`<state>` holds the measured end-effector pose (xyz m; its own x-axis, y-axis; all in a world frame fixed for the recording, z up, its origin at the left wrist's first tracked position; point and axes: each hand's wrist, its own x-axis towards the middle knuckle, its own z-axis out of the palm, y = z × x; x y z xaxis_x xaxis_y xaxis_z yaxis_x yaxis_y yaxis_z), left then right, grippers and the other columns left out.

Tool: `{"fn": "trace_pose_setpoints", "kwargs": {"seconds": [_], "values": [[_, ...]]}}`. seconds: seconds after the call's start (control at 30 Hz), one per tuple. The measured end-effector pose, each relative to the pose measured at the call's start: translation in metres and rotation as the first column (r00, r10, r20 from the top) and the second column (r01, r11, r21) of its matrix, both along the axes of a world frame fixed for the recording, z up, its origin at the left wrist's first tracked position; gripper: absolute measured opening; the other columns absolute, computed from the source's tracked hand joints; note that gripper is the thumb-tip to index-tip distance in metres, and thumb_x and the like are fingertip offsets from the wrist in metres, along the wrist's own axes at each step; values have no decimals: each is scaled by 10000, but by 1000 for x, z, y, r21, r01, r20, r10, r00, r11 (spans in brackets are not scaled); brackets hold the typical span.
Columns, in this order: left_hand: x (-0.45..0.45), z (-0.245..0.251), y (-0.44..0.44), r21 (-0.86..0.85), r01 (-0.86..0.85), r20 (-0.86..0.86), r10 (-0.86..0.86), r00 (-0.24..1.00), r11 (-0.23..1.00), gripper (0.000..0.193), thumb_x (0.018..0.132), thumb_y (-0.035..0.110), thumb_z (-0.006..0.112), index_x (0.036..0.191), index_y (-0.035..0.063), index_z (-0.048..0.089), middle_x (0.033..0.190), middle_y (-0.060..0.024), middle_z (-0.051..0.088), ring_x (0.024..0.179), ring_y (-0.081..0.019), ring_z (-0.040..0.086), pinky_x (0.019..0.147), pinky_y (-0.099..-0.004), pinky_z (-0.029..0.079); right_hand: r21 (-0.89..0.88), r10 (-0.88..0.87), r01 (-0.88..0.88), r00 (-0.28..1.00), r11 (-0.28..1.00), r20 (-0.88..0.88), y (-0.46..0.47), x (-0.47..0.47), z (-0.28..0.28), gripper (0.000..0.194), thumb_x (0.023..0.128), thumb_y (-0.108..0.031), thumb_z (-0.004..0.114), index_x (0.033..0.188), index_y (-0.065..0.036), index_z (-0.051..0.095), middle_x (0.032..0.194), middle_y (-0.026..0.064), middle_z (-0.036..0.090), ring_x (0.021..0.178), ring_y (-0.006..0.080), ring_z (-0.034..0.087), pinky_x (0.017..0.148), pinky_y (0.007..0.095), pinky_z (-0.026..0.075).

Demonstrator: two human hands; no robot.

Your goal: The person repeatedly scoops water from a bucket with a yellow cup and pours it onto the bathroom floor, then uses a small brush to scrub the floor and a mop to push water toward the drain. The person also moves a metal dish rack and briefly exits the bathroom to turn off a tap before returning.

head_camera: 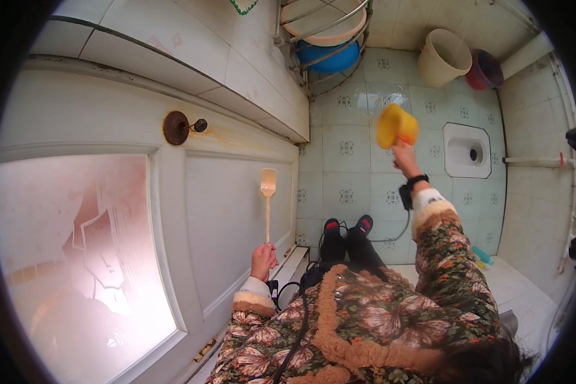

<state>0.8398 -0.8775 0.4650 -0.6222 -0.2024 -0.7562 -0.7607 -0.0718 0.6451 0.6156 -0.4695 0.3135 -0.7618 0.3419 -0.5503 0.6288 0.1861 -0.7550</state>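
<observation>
My left hand (265,261) grips the handle of a long, cream-coloured brush (268,186), its flat head pointing away from me in front of the white door. In my right hand (405,159) is a yellow plastic dipper (396,126), held by its handle above the tiled floor and slightly blurred. To the right of the dipper, a white squat toilet (467,150) is set into the floor. The bristles of the brush cannot be made out.
A white door (235,201) with a rusty knob (176,128) stands at my left. A metal rack (326,29) holds a blue basin (328,56). A cream bucket (444,57) and a dark red bucket (484,70) stand by the far wall. A pipe (533,162) runs behind the toilet.
</observation>
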Motion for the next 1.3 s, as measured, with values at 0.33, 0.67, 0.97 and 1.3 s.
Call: {"fn": "trace_pose_setpoints", "kwargs": {"seconds": [0.33, 0.67, 0.97, 1.3], "values": [[-22, -5, -1, 13, 52, 39, -53, 998, 999, 207, 847, 205, 398, 754, 28, 449, 444, 20, 319, 334, -82, 300, 413, -243, 363, 208, -263, 224, 946, 952, 187, 112, 145, -20, 433, 835, -447, 346, 864, -56, 528, 536, 27, 437, 373, 141, 446, 336, 264, 389], [-32, -1, 10, -23, 151, 22, -151, 988, 988, 187, 836, 204, 393, 757, 39, 434, 437, 14, 316, 326, -87, 276, 410, -259, 375, 270, 268, -249, 963, 930, -37, -4, 78, -10, 252, 754, -161, 403, 960, -56, 501, 844, 235, 553, 776, 395, 533, 666, 461, 429], [-52, 8, 28, -16, 267, -23, -267, 963, 964, 179, 843, 201, 394, 765, 44, 431, 450, 15, 312, 333, -85, 271, 412, -257, 375, 154, -213, 189, 964, 970, 159, 115, 226, -20, 218, 750, -205, 471, 782, 3, 529, 511, 137, 511, 396, 235, 523, 351, 331, 414], [-116, 6, 84, -27, 398, -122, -398, 909, 917, 191, 840, 210, 403, 751, 46, 445, 444, 9, 323, 332, -87, 279, 397, -253, 373, -131, -869, 975, 221, 181, 442, 170, 419, -31, 165, 739, -154, 500, 885, -79, 481, 474, 29, 407, 342, 122, 397, 308, 226, 342]]}}
